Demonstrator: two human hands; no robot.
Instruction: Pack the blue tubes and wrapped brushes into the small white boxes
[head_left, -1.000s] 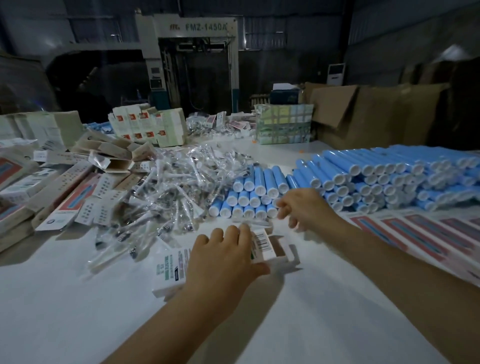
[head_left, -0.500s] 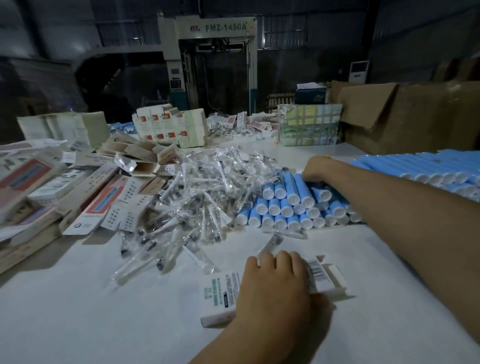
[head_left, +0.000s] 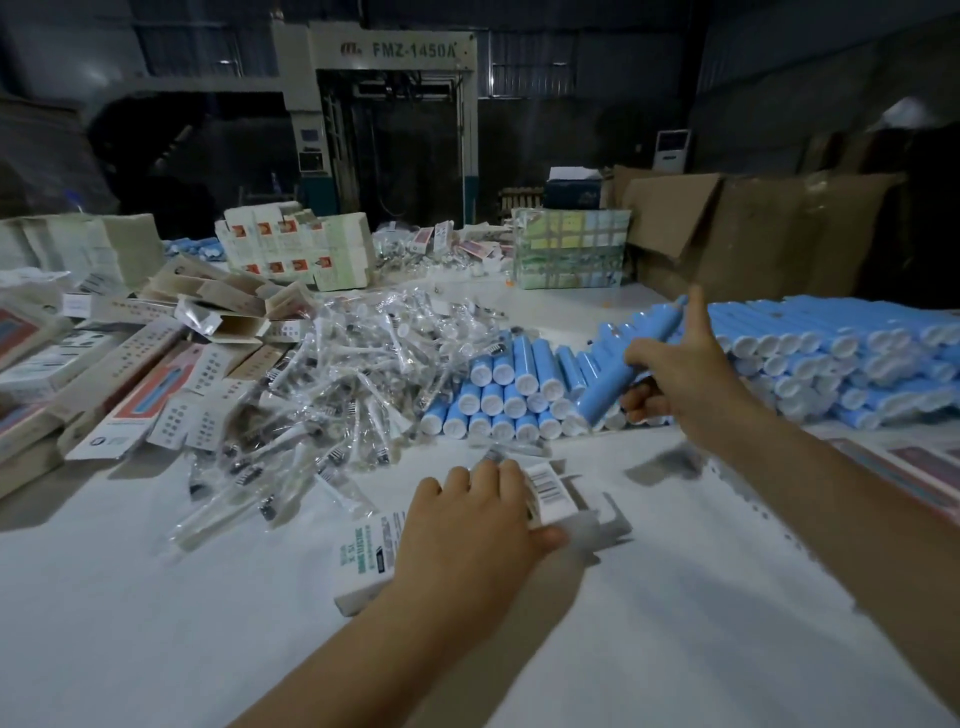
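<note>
My left hand lies over a small white box on the white table, thumb at the box's open right end by the barcode flap. My right hand grips one blue tube lifted off the stack, slanted with its far end up and to the right. A small stack of blue tubes with white caps sits just behind the box. A heap of clear-wrapped brushes spreads to the left of it.
A long pile of blue tubes fills the right side. Flat and folded cartons crowd the left edge. Printed flat boxes lie under my right forearm. Cardboard cartons and stacked white packs stand at the back.
My right hand reached into the blue tube stack, closed on one tube and lifted it up. My left hand stayed on the white box.
</note>
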